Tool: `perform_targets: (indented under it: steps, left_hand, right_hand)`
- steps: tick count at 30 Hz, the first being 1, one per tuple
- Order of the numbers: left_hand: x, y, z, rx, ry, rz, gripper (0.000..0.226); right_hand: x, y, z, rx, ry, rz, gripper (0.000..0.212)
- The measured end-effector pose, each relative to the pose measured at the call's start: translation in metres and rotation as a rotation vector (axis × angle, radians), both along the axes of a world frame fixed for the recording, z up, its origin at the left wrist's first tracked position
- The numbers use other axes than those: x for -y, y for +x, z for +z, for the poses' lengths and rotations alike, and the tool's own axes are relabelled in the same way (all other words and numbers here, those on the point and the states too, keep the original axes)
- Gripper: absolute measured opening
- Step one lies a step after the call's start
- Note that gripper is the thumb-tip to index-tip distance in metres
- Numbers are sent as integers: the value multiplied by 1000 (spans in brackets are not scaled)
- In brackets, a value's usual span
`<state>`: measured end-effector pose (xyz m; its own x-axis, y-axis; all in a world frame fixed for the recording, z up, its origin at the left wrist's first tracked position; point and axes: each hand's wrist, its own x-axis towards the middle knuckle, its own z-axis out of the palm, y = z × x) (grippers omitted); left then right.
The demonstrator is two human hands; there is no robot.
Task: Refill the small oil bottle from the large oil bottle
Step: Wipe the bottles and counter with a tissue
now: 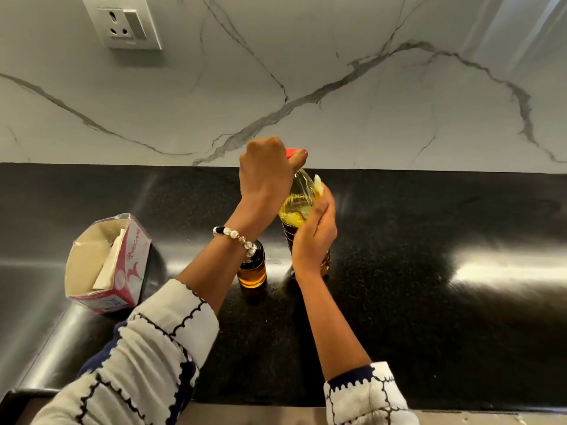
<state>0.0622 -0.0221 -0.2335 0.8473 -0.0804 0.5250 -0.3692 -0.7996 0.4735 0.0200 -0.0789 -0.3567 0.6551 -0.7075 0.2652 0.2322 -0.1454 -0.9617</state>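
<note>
Two hands are working the upright large oil bottle (299, 207) near the worktop's (429, 271) back edge: our left hand (265, 176) is gripping its red cap (290, 152), our right hand (314, 237) clasping its body, small oil bottle (252, 268) standing just left, capped.
</note>
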Motion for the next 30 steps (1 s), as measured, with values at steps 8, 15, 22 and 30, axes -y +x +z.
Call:
perform_targets:
  steps: [8,15,22,30]
  left_hand:
    - [-10,7,-3,-15,-19,-42,51]
    - [-16,-5,10,-39,-55,-286,38]
    - [-33,-15,1,-36,-117,-430,36]
    - [-32,-34,-8,3,-167,-496,34]
  right_hand:
    - [44,-7,-54,-435,348,-22,33]
    - [41,7,32,-204,237,346,35]
    - [22,-28,0,-49,155,212,49]
    - [18,-49,-48,-225,409,203,69]
